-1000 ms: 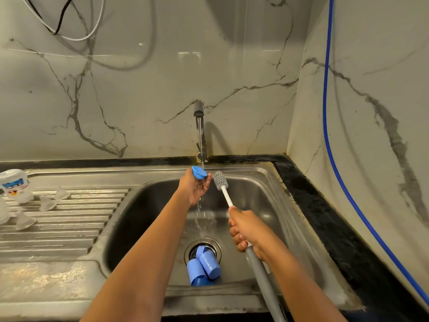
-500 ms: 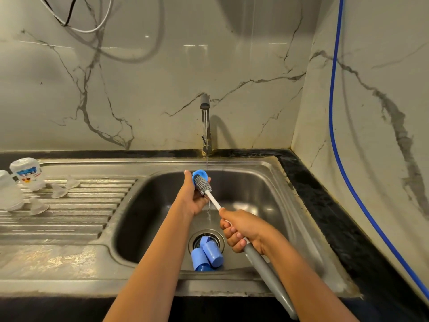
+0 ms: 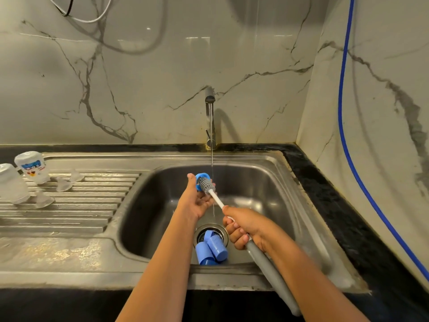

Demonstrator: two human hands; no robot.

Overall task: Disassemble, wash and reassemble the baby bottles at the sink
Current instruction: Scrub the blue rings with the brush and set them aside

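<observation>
My left hand [image 3: 196, 201] holds a blue bottle collar ring [image 3: 200, 178] over the sink basin [image 3: 262, 182], just left of a thin stream of tap water. My right hand [image 3: 243, 226] grips the grey handle of a bottle brush [image 3: 210, 188], and its grey bristle head is pushed against the ring. Two blue bottle caps [image 3: 211, 248] lie on the drain at the basin's bottom. On the drainboard at left stand two upturned bottles, one printed [image 3: 32, 167] and one plain [image 3: 11, 184], with three clear teats [image 3: 62, 184] beside them.
The tap [image 3: 210, 117] stands at the back of the basin with water running. A blue hose [image 3: 348, 140] runs down the right marble wall. Black countertop [image 3: 343, 205] edges the sink on the right. Cables [image 3: 88, 17] hang at upper left.
The brush head has moved left from beside the ring into it. My left hand has turned the ring toward the brush, a little out of the water stream.
</observation>
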